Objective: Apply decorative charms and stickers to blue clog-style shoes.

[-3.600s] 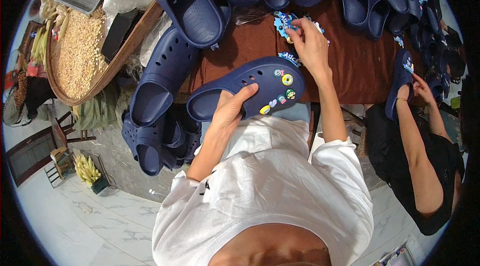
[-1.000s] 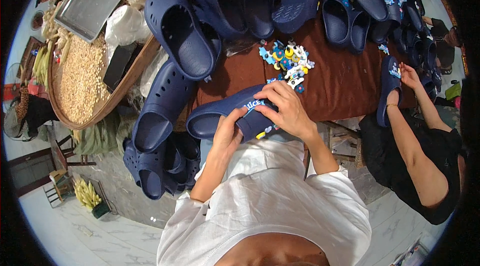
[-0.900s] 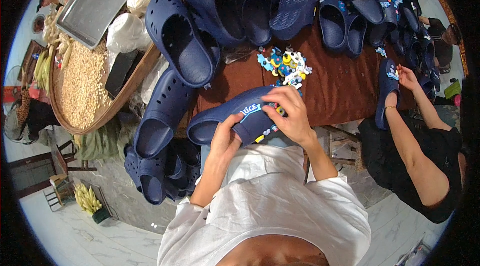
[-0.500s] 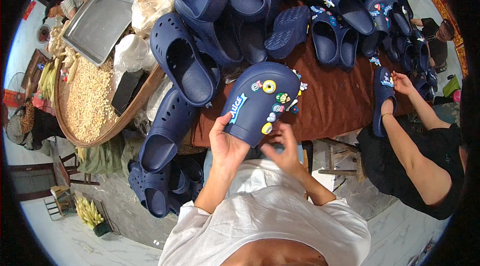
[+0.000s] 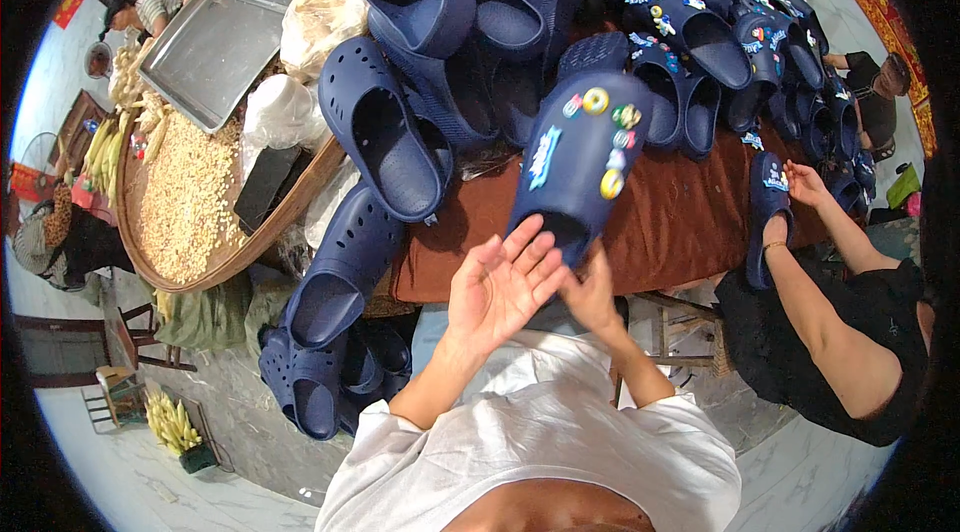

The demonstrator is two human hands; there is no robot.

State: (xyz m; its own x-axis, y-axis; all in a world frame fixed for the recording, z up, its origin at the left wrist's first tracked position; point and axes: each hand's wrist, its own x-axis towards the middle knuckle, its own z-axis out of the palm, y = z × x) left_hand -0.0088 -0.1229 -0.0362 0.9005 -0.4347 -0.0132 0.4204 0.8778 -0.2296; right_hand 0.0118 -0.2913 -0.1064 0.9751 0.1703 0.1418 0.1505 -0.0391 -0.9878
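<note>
A navy blue clog [image 5: 578, 157] is tilted up over the cloth, its toe away from me, with colourful charms and a light blue name tag on its top. My right hand [image 5: 592, 300] grips the clog's near end; its fingertips are partly hidden behind it. Palm up, my left hand [image 5: 503, 282] lies open just beneath the near opening, fingers stretched out. Whether its fingertips touch the clog I cannot tell. To the left, plain clogs with holes [image 5: 385, 137] rest in a pile. Decorated clogs [image 5: 690, 27] stand at the far right.
A brown cloth [image 5: 690, 222] covers the table. At left are a round basket of corn kernels [image 5: 185, 202], a metal tray [image 5: 215, 52] and a black phone-like slab [image 5: 270, 187]. On the right, another person's hand [image 5: 805, 182] touches a decorated clog [image 5: 768, 207].
The charmed clog has moved up and to the right, away from me. My left hand has let go and opened; my right hand has taken hold of the near end.
</note>
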